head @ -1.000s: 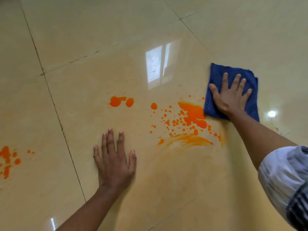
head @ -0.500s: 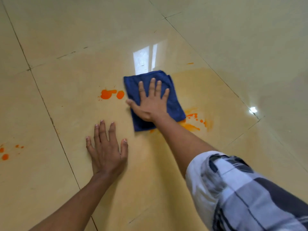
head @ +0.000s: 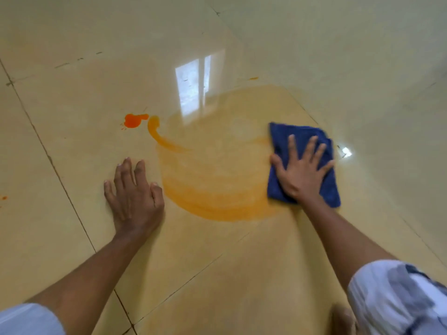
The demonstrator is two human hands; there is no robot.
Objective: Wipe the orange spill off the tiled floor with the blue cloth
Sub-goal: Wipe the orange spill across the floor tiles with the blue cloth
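Note:
My right hand (head: 302,171) lies flat, fingers spread, pressing the folded blue cloth (head: 283,139) onto the glossy cream tiled floor (head: 72,146). Left of the cloth spreads a wide pale orange smear (head: 212,189), darkest along its near curved edge. A bright orange blob (head: 132,120) sits at the smear's far left, with a curved orange streak (head: 157,134) beside it. My left hand (head: 134,197) rests flat on the floor, palm down, just left of the smear and holding nothing.
A few small orange specks (head: 4,197) lie at the far left edge, and one orange fleck (head: 253,78) beyond the smear. Dark grout lines (head: 48,158) cross the tiles. A window reflection (head: 193,85) glares on the floor. A bare foot (head: 343,320) shows at the bottom right.
My right hand swept the cloth left over the splatter, then back to the right, leaving a broad pale orange smear where the drops were. My left hand stayed planted.

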